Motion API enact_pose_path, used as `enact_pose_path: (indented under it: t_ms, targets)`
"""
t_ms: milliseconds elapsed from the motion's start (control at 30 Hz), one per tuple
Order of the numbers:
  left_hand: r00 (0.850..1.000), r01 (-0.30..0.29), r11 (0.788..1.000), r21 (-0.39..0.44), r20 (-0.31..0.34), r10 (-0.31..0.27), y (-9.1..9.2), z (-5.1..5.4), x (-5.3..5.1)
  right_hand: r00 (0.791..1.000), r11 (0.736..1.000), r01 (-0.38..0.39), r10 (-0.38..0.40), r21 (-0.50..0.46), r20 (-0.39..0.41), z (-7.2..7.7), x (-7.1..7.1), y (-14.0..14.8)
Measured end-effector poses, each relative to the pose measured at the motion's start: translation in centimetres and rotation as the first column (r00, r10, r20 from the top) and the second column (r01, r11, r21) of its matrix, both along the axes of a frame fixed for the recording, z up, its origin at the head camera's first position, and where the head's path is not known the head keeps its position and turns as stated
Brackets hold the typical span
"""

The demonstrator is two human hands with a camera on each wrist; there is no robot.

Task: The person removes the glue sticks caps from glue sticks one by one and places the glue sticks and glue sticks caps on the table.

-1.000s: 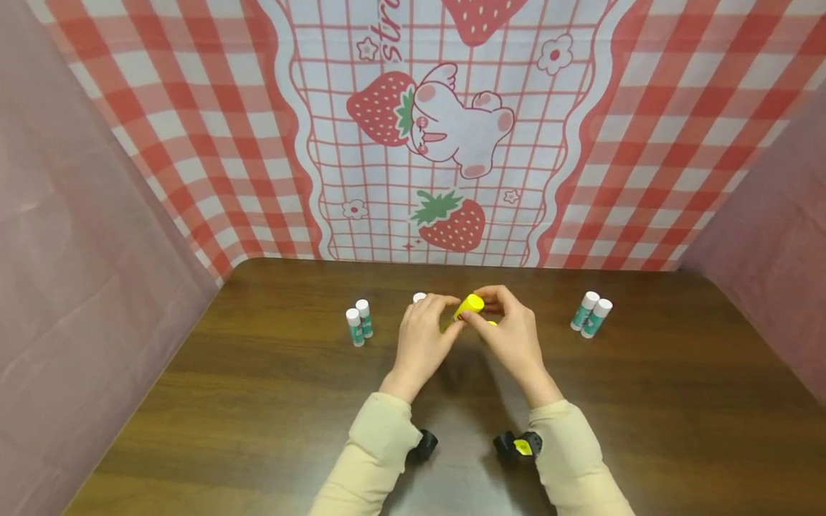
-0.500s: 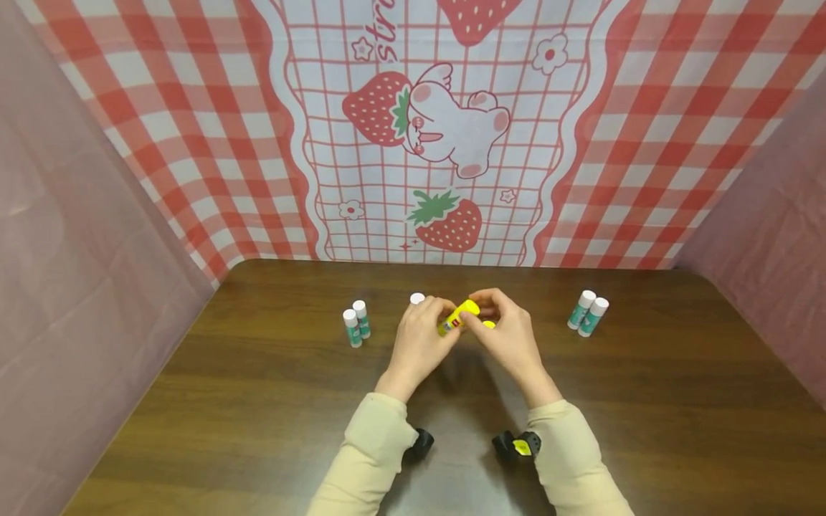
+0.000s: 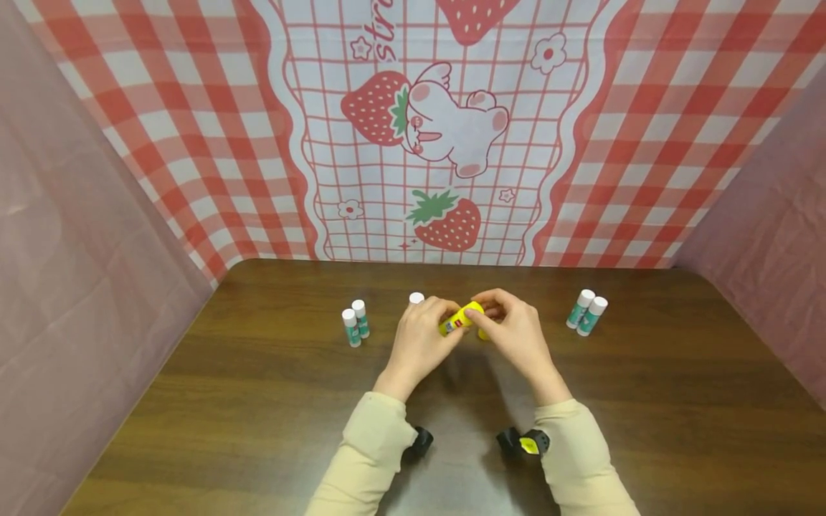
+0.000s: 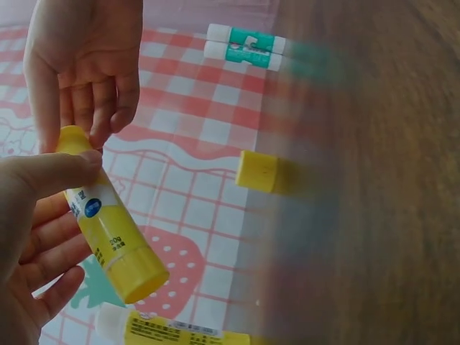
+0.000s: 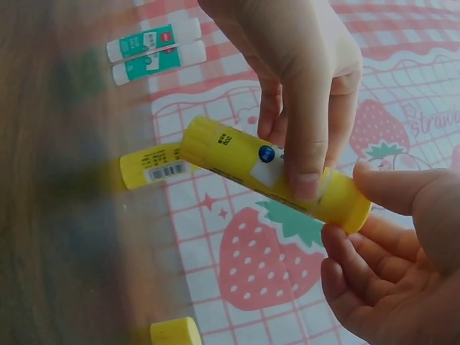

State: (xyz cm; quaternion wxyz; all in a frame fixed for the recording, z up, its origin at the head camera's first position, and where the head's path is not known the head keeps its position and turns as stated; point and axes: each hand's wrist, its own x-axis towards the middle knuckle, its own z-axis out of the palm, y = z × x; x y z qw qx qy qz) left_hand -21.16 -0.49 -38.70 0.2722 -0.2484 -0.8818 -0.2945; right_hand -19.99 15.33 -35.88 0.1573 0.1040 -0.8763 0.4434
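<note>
A yellow glue stick (image 3: 455, 322) is held tilted between both hands above the table. The left hand (image 3: 421, 340) grips its body, thumb on the label, as the right wrist view shows too at the glue stick (image 5: 244, 162). At the capped end, the right hand (image 3: 516, 337) pinches the yellow cap (image 5: 349, 205) between thumb and fingers. Behind the hands stand a yellow piece (image 4: 257, 171), its lower part blurred, and a yellow glue stick with a white cap (image 4: 169, 330), mostly hidden by the left hand in the head view.
Two white-capped green glue sticks (image 3: 355, 324) stand side by side at the left. Another such pair (image 3: 587, 313) stands at the right. The brown table (image 3: 258, 416) meets a red-and-white checked cloth (image 3: 232, 143) at its back edge.
The held glue stick has tilted further toward horizontal, showing more of its label. The right hand has shifted slightly right, its thumb now over the cap end.
</note>
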Motion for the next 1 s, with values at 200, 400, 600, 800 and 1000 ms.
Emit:
enact_pose_path:
  t_ms: [200,400,600,800,1000]
  targets:
    - [1.000,-0.001,1.000,-0.017,0.015,0.001,-0.14,0.51,0.20,1.000,0.999,-0.026,0.026,0.034,0.002,0.20,0.05,0.09]
    - [1.000,-0.003,0.999,-0.052,0.020,0.004,-0.32,0.70,0.27,0.999,0.998,-0.049,0.049,0.044,0.006,0.21,0.08,0.16]
    - [0.999,0.005,0.997,-0.080,-0.044,-0.009,-0.47,0.99,0.27,0.997,0.997,-0.067,0.065,0.038,0.035,0.26,0.05,0.32]
    - [0.997,0.001,0.995,-0.101,-0.075,-0.009,-0.61,1.08,0.28,0.995,0.996,-0.079,0.077,0.034,0.057,0.28,0.01,0.39]
    - [0.997,0.008,0.993,-0.117,-0.072,-0.017,-0.73,1.04,0.31,0.995,0.995,-0.086,0.084,0.040,0.056,0.14,-0.05,0.46]
